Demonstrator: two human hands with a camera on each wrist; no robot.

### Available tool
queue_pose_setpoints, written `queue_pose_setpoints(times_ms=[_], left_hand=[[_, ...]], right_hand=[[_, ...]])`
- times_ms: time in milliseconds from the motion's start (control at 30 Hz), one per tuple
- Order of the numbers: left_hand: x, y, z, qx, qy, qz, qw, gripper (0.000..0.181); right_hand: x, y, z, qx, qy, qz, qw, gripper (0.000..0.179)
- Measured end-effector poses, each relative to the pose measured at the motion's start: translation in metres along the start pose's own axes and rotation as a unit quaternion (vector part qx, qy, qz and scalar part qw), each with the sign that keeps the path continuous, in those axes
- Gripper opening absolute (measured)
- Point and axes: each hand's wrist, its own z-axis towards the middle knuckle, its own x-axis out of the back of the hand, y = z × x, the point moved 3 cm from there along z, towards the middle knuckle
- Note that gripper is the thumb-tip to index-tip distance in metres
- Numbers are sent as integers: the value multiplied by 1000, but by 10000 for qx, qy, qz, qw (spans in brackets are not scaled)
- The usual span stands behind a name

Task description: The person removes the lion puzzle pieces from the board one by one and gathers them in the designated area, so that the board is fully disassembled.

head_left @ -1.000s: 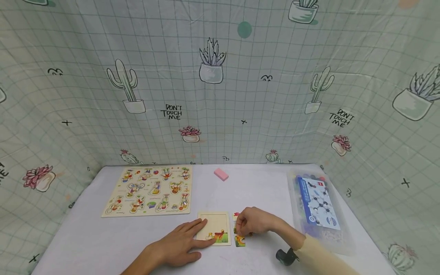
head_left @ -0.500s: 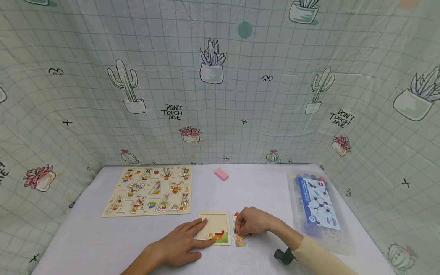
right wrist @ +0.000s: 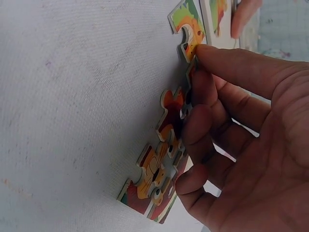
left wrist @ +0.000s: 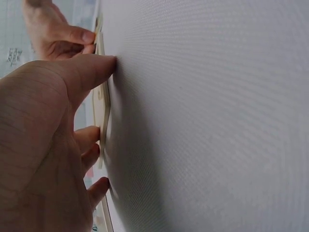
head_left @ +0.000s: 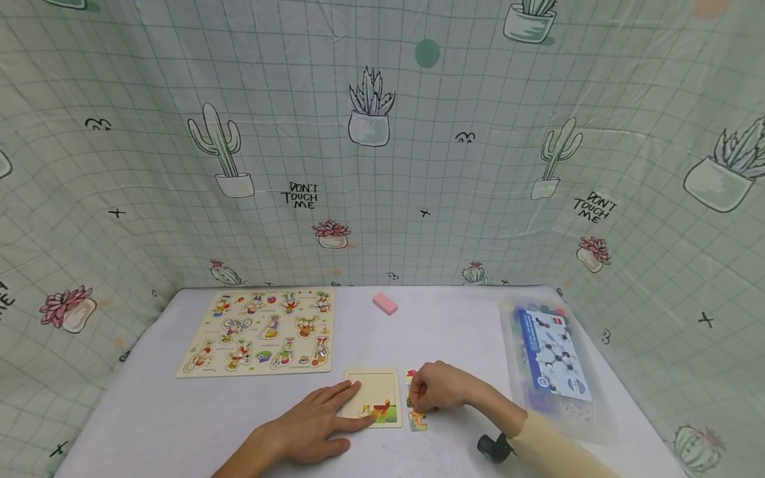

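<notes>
Small puzzle tray (head_left: 372,396) at table's 6 o'clock is pinned flat by left hand (head_left: 311,425), fingers straight, likely to steady it. Just at its 3 o'clock, loose puzzle pieces (right wrist: 161,159) are pinched by right hand (head_left: 439,385), fingers curled; about four are counted.

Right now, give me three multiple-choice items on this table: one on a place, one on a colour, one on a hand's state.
1. Where does the clear plastic box lie?
A. at the table's right edge
B. on the animal puzzle board
C. under the left hand

2. What colour is the small block at the back of the table?
A. blue
B. pink
C. black

3. What is the right hand doing?
A. lying flat and open
B. hanging off the table
C. pinching puzzle pieces

Answers: 1 A, the box lies right of both hands. 2 B, it shows pink on white cloth. 3 C, the right wrist view shows fingers curled on the pieces.
</notes>
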Motion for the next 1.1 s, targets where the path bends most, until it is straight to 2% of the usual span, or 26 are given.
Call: queue_pose_setpoints(times_ms=[200,433,667,767,967,1100], left_hand=[[-2,-1,0,-17,28,37,10000,50],[-1,0,0,-37,77,-18,10000,52],[0,4,3,217,74,-292,9993,49],[0,6,4,268,126,-270,9992,48],[-1,8,6,93,335,19,9994,43],[-2,11,9,-5,352,91,9993,40]], right_hand=[[-1,1,-1,-70,48,-93,9999,14],[0,1,0,-45,29,10,10000,11],[-1,-1,3,-21,97,154,9998,12],[-2,-5,7,-10,100,192,9998,12],[-5,-16,14,137,120,75,9998,10],[-7,-24,18,326,80,-13,9994,7]])
